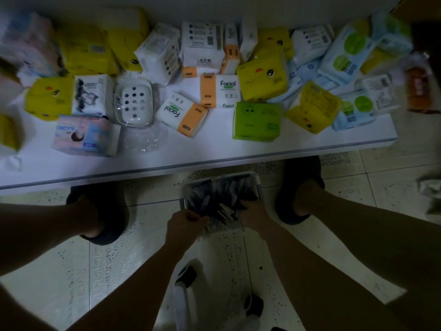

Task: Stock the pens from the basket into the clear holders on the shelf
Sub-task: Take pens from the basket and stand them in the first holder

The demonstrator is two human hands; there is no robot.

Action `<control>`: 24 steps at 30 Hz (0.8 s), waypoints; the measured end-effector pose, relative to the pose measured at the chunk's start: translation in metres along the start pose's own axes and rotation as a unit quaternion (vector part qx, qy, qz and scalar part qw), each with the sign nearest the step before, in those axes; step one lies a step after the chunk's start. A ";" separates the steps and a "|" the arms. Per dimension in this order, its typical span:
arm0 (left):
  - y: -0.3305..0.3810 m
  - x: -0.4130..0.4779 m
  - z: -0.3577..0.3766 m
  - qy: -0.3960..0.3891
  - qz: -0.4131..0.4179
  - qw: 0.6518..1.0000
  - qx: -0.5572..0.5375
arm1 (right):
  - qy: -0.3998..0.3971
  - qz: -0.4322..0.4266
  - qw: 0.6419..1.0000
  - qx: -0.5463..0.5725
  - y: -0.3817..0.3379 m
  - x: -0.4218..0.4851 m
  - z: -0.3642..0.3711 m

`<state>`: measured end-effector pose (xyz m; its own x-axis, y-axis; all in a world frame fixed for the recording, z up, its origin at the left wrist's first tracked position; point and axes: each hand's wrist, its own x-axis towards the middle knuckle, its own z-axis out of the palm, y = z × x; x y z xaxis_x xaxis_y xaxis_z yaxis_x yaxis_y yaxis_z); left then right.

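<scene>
The pens (222, 199) are all in the basket (259, 187), which sits on the tiled floor (358, 187) at 6 o'clock from the white shelf (214, 149), right between the person's feet. It's a loose jumble of dark barrels with a few pale ones near the front.

Handling-wise, I'd expect these to be easy: light, stiff, not fragile. The catch is that smooth round plastic rolls and slides, so a big loose handful probably fans out or drops a couple. I'd gather a small bunch, get them all pointing one way, and grip around the middle of the barrels so neither end droops.

The left hand (185, 223) is at the basket's 7 o'clock corner, knuckles up, with its fingers curled in tight around what looks like a few pens. It's dim, so that's my best read. The right hand (254, 211) is at about 4 o'clock, with its fingertips dug into the pile. I can't tell whether it actually has hold of anything or how far it's spread.

Up on the shelf it's mostly tissue packs (260, 77). There's a clear plastic thing (143, 137) at roughly 11 o'clock from the basket that might be a holder, but I can't say for sure.
</scene>
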<state>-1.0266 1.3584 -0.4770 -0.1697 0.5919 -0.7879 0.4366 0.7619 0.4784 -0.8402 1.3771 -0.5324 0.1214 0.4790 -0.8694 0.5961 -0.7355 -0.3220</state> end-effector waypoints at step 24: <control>0.016 -0.015 0.005 -0.104 -0.016 0.991 -0.084 | -0.003 -0.031 0.966 -0.257 -0.004 0.018 0.020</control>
<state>-1.0124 1.3605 -0.4598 0.0123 0.5124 -0.8586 0.2786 0.8230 0.4951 -0.8564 1.3793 -0.5546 0.0690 0.5115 -0.8565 0.9174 -0.3699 -0.1470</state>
